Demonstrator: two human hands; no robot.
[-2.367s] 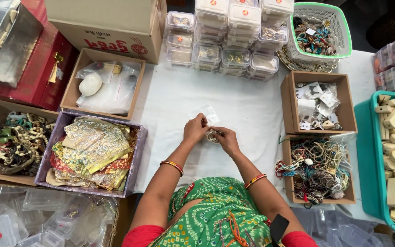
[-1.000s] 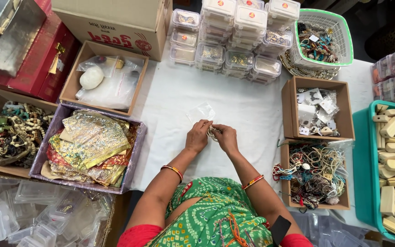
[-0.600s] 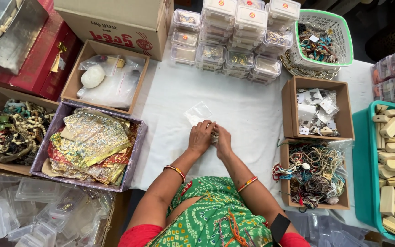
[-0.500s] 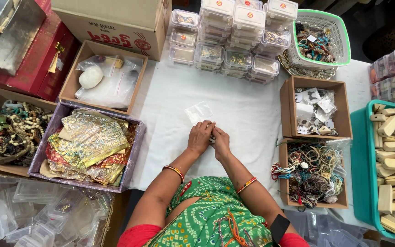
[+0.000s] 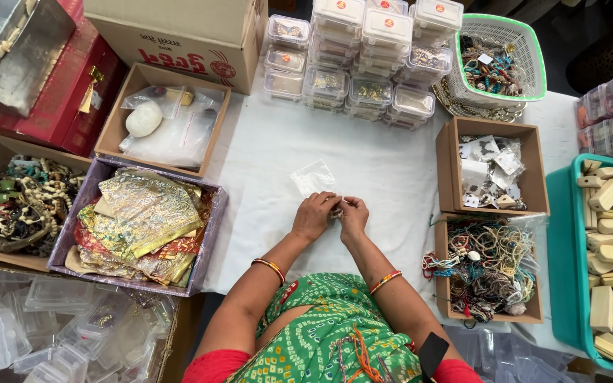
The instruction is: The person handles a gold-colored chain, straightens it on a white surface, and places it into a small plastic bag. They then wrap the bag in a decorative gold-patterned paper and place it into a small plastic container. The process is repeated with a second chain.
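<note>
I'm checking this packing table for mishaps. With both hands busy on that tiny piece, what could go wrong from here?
1. The small item is pinched between the left hand and right hand over the white cloth; if it slips, it may be hard to spot.
2. The clear pouch lies loose just beyond the fingers, so a nudge could push it away.
3. The box of tangled cords sits near the right forearm and might snag.

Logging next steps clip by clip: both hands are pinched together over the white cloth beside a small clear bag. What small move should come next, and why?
Probably the left hand reaches for the small clear bag. Both hands, the right hand too, pinch a small item too tiny to identify. The bag lies flat just beyond the fingers on the white cloth, the nearest free thing.
</note>
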